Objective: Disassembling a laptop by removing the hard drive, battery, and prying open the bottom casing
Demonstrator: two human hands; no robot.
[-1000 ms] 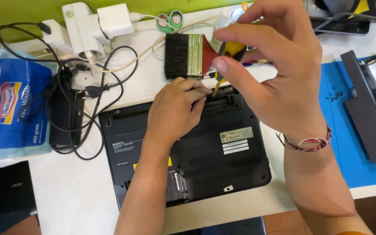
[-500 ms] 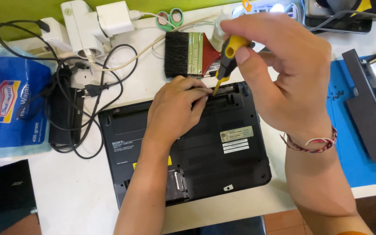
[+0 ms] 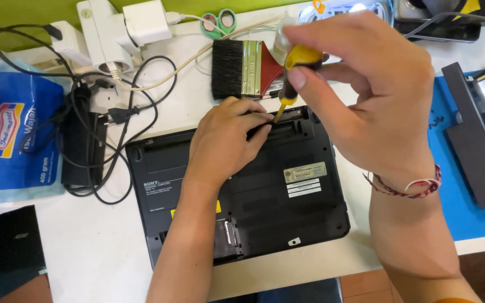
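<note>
A black laptop (image 3: 287, 202) lies upside down on the white table (image 3: 85, 252). My left hand (image 3: 225, 140) rests on its rear part, fingertips pressed at the empty battery slot near the back edge. My right hand (image 3: 366, 90) grips a yellow-handled screwdriver (image 3: 294, 70), held upright. The screwdriver's tip touches the laptop right beside my left fingertips. A red and white bracelet (image 3: 411, 185) circles my right wrist.
A black-bristled paintbrush (image 3: 242, 68) lies behind the laptop. Black cables and a power brick (image 3: 82, 146) sit at left with white adapters (image 3: 119, 33) and a blue packet (image 3: 15, 140). Green scissors (image 3: 220, 22) lie at the back. A blue mat (image 3: 467, 207) at right carries a black battery bar (image 3: 472, 151).
My right hand has shifted a little left and down over the screwdriver, turning its handle; the tip stays at the same spot. My left hand has not moved.
</note>
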